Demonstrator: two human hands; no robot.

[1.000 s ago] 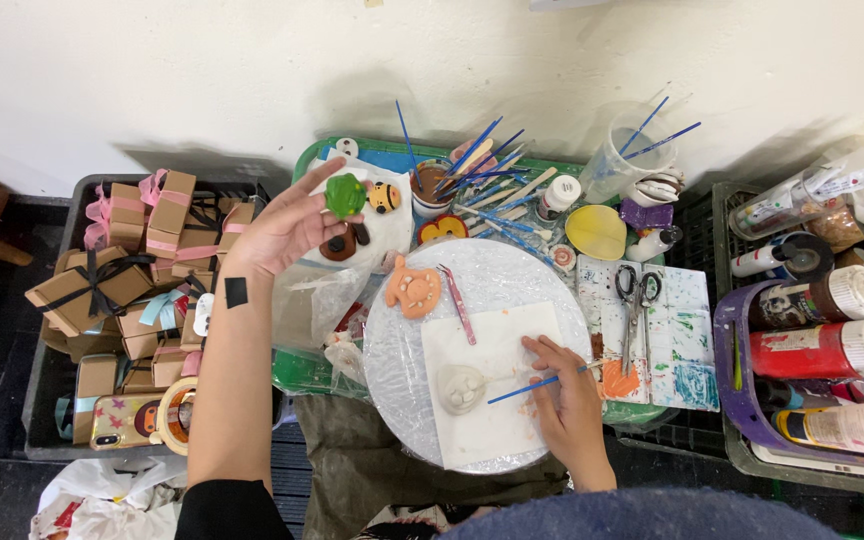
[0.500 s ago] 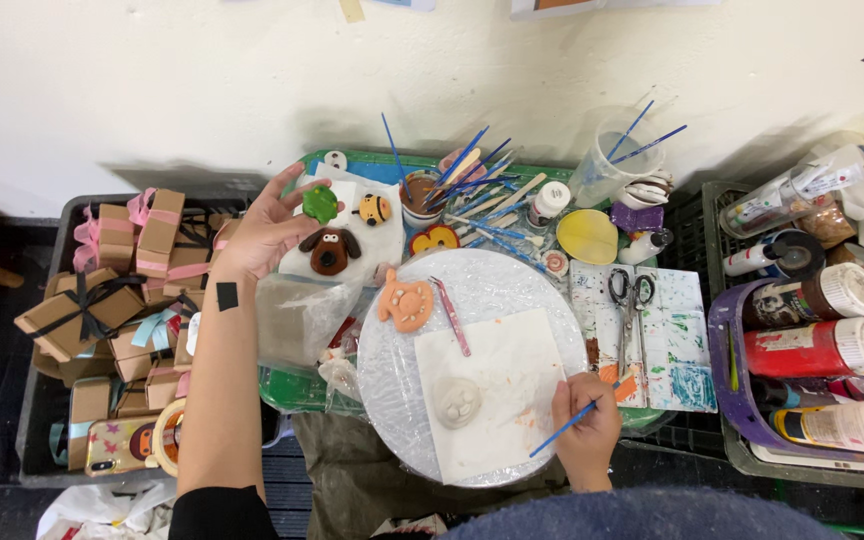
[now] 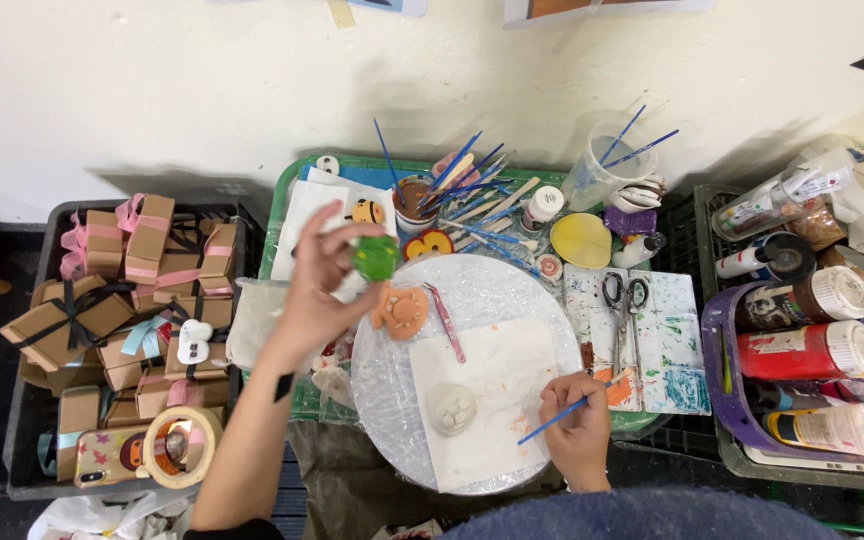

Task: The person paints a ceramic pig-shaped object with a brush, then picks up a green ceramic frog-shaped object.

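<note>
A small green figure is sitting pinched in the fingertips of the left hand, raised over the left edge of the round wrapped board, just above an orange figure. The right hand is gripping a blue paintbrush beside the white paper, near a white figure.

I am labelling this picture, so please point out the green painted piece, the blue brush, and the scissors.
green painted piece point(image 3: 377, 258): head view, on the middle of its green face, held by the left hand point(image 3: 317, 290).
blue brush point(image 3: 560, 417): head view, mid-handle, in the right hand point(image 3: 580, 425).
scissors point(image 3: 624, 294): head view, between the handle rings.
</note>
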